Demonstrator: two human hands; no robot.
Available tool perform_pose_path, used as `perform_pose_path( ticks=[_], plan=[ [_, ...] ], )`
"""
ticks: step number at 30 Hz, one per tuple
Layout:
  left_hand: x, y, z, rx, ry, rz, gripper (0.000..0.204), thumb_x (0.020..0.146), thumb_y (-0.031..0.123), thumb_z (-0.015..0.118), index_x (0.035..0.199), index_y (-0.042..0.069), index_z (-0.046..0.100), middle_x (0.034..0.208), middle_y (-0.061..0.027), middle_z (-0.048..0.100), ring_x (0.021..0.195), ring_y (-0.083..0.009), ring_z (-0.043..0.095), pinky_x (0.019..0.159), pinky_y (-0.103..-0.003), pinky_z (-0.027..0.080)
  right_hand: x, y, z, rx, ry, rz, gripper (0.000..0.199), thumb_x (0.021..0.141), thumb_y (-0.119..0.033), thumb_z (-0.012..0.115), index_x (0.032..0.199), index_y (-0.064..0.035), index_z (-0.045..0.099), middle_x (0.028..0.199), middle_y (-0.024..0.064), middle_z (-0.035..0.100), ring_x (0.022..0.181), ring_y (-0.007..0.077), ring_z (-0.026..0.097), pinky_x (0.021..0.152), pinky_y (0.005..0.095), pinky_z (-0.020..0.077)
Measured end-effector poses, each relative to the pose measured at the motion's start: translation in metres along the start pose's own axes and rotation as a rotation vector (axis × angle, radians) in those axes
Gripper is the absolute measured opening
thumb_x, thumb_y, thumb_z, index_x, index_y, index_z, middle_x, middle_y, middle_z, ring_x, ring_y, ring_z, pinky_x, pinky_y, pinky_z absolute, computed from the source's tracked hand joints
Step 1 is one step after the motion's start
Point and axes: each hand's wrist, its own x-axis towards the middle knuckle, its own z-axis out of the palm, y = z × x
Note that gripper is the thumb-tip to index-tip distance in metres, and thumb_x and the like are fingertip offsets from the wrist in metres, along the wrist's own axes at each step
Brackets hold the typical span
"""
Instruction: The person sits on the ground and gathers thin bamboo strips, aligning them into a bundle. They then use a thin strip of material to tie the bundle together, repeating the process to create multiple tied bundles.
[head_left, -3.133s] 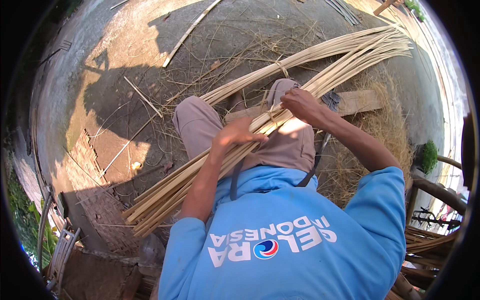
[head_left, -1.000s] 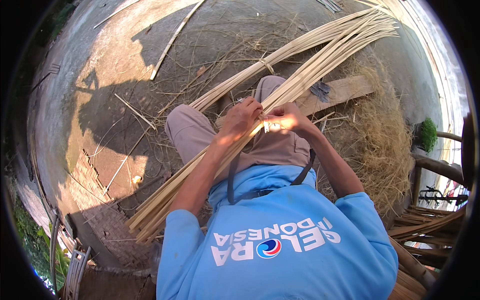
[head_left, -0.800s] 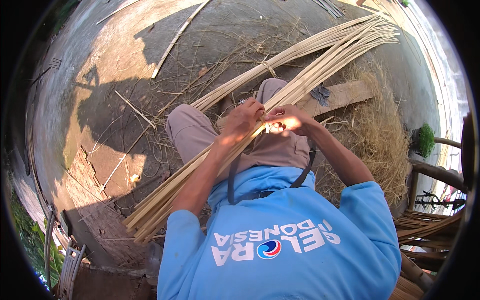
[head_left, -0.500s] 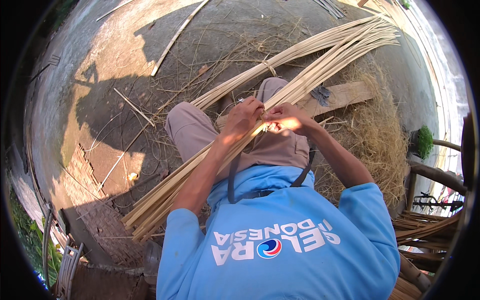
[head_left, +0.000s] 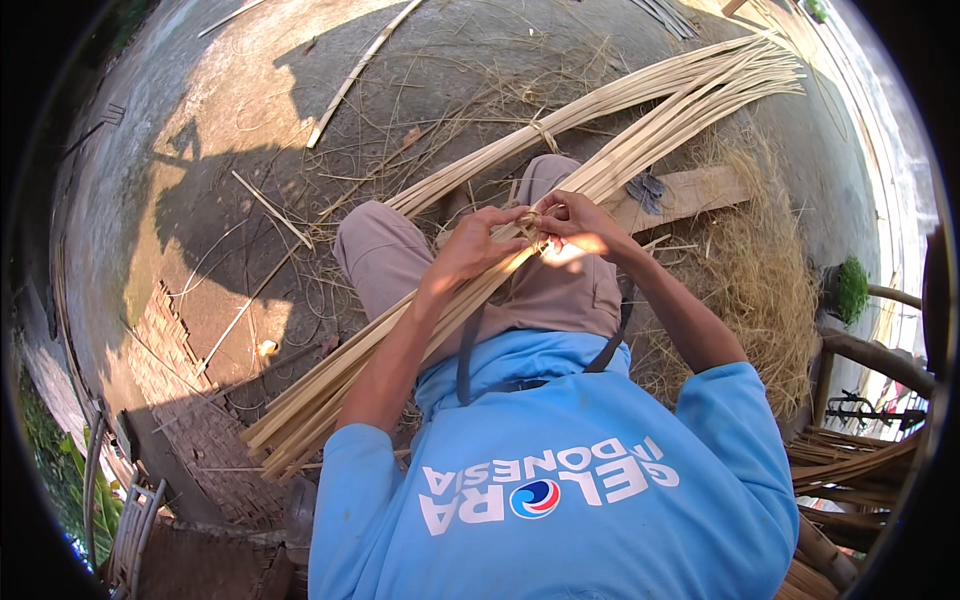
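A long bundle of pale split bamboo strips point(head_left: 345, 385) lies slantwise across my lap, from near left to far right. Around its middle runs a thin tie strip point(head_left: 531, 222), twisted into a small loop on top. My left hand point(head_left: 478, 243) pinches the tie from the left side, resting against the bundle. On the other side, my right hand point(head_left: 582, 226) grips the same tie between thumb and fingers. A second bamboo bundle point(head_left: 475, 170) lies just beyond my knees, bound with its own thin strip point(head_left: 541, 131).
A wooden plank point(head_left: 690, 196) with a dark cloth point(head_left: 645, 192) on it lies right of the bundle. Fine shavings point(head_left: 765, 300) are heaped on the right. A woven bamboo mat point(head_left: 190, 400) is at left, and loose strips point(head_left: 365, 70) litter the ground.
My fingers have shifted round the tie. The right hand has risen slightly, its fingers bending over the loop, while the left hand's fingers have spread along the bundle. The bundle stays in place.
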Motion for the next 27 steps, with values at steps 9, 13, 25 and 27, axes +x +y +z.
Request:
perform_pose_path(
  ticks=[9,13,25,27],
  plan=[
    [0.002,0.0,-0.004,0.026,-0.122,0.049,0.063,0.089,0.032,0.078,0.144,0.009,0.056,0.115,-0.0089,0.07,0.101,-0.0142,0.062,0.086,-0.029,0.05,0.003,-0.002,0.0,-0.449,0.026,-0.017,0.024,0.097,-0.021,0.063,0.097,0.0035,0.064,0.078,0.0094,0.069,0.07,0.0142,0.064,0.062,0.0319,0.0517],
    [-0.003,0.015,-0.009,0.023,-0.142,-0.072,0.058,0.094,0.027,0.071,0.147,0.011,0.052,0.116,-0.0114,0.072,0.094,-0.0134,0.061,0.085,-0.029,0.049,0.007,-0.007,-0.001,-0.331,-0.015,-0.045,0.027,0.098,-0.025,0.062,0.098,0.0019,0.064,0.078,0.0107,0.068,0.072,0.0176,0.064,0.066,0.0334,0.0506],
    [-0.006,0.015,-0.009,0.002,-0.068,-0.112,0.06,0.091,0.016,0.07,0.147,0.01,0.05,0.123,-0.014,0.071,0.108,-0.0154,0.066,0.095,-0.03,0.048,0.007,-0.01,0.013,-0.414,0.135,-0.307,0.02,0.101,-0.02,0.058,0.102,-0.0004,0.058,0.077,0.0092,0.063,0.071,0.0169,0.059,0.067,0.0336,0.0483],
    [-0.007,0.011,-0.008,0.008,-0.054,-0.088,0.058,0.091,0.014,0.069,0.146,0.012,0.052,0.126,-0.014,0.07,0.111,-0.0171,0.067,0.097,-0.03,0.048,0.005,-0.004,0.016,-0.407,0.187,-0.366,0.018,0.101,-0.018,0.058,0.103,-0.0002,0.058,0.077,0.0099,0.064,0.071,0.0168,0.06,0.067,0.0334,0.0489]
  ],
)
